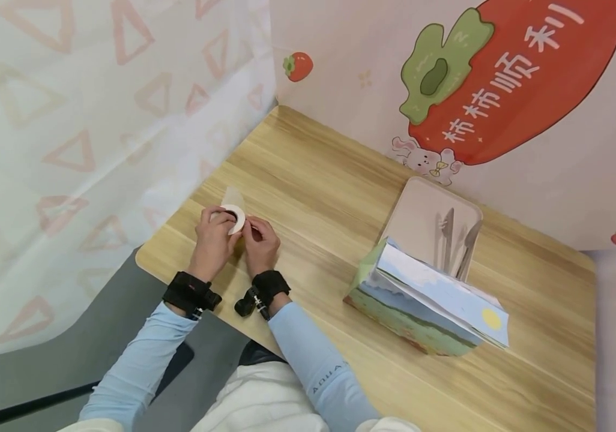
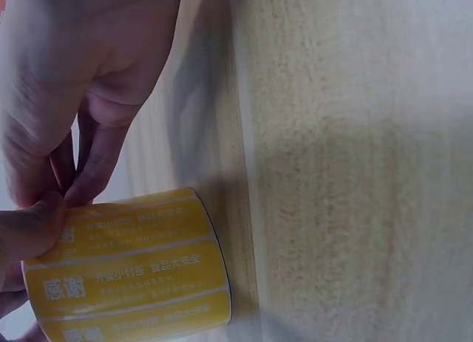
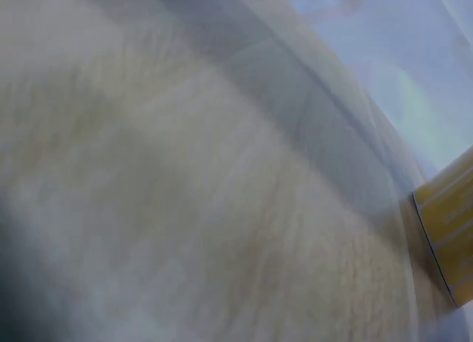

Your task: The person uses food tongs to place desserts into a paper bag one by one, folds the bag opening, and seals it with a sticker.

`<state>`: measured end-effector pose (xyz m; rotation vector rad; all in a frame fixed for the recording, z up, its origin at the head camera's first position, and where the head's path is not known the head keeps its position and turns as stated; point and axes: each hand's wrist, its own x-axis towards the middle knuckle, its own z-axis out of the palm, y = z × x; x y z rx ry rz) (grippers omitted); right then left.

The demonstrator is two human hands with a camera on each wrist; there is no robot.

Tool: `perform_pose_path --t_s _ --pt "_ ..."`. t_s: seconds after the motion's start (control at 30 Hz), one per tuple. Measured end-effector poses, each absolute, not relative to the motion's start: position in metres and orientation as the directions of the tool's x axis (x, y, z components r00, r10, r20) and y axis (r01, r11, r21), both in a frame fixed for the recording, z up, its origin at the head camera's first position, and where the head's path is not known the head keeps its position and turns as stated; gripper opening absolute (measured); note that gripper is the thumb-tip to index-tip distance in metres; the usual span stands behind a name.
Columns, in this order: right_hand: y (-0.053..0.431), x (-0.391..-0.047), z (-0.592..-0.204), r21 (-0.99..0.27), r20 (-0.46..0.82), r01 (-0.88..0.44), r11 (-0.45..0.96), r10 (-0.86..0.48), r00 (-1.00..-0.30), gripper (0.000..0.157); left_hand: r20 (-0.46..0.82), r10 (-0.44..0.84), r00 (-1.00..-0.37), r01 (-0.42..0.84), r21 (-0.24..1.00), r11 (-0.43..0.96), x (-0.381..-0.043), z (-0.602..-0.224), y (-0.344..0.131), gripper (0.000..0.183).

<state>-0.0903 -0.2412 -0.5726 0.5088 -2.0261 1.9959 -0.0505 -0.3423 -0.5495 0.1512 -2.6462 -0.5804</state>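
A roll of yellow stickers point(image 2: 140, 275) with printed white lettering is held just above the left part of the wooden table. In the head view my left hand point(image 1: 209, 243) grips the roll, its fingers reaching into the core, and the white end face point(image 1: 240, 218) is turned up. A translucent strip point(image 1: 233, 196) trails from the roll's far side. At its right edge, my right hand point(image 1: 262, 249) pinches with thumb and forefinger. In the left wrist view, fingertips point(image 2: 81, 187) meet at the sticker edge. Only part of the roll point(image 3: 451, 238) enters the right wrist view.
A folded paper bag point(image 1: 421, 321) printed with sky and grass stands on the table to the right. Behind it lies a beige tray point(image 1: 407, 222) with a knife point(image 1: 449, 231) and other cutlery. Printed curtains border the table's left and back edges.
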Motion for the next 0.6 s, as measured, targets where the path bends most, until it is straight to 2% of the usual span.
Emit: perform_pose_path --t_s 0.2,0.37,0.6 --pt "-0.2406 -0.0924 -0.5746 -0.945 0.327 -0.323 -0.05 -0.086 -0.941 0.014 0.38 -0.188 -0.906 -0.012 0.419 0.908 -0.0507 -0.5517 -0.3434 0.02" --pt "-0.2358 -0.0905 -0.5791 -0.959 0.269 -0.251 -0.127 -0.153 -0.951 0.02 0.368 -0.195 -0.909 -0.025 0.42 0.907 -0.0491 -0.5537 -0.3447 0.021" --pt "-0.2378 -0.0912 -0.5738 -0.932 0.363 -0.357 -0.066 -0.111 -0.925 0.016 0.382 -0.165 -0.909 0.003 0.402 0.915 -0.0515 -0.5491 -0.3449 0.02"
